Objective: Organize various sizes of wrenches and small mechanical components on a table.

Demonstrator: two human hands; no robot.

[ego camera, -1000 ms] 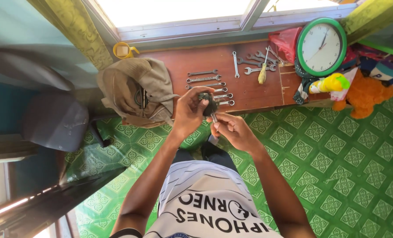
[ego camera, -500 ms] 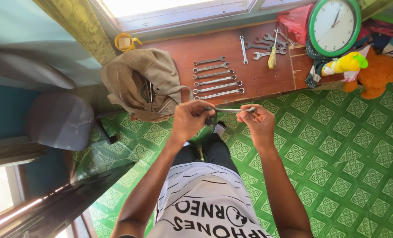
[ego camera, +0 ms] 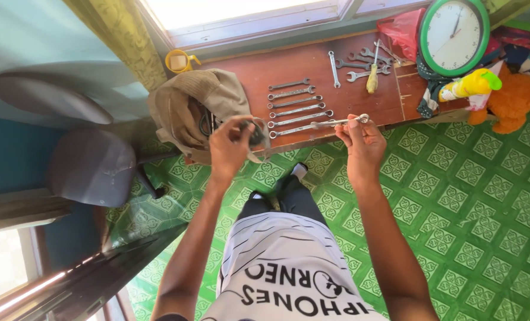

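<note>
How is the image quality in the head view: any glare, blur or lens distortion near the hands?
Head view: the window is blown out white; wide-lens bending curves the frame edges; the left hand is slightly soft over a dark object, while the right hand and its wrench read sharper; the wooden table is evenly lit.

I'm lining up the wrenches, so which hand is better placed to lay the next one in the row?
Probably the right hand: it already holds a wrench just over the row of wrenches. The left hand is occupied with a dark object.
</note>
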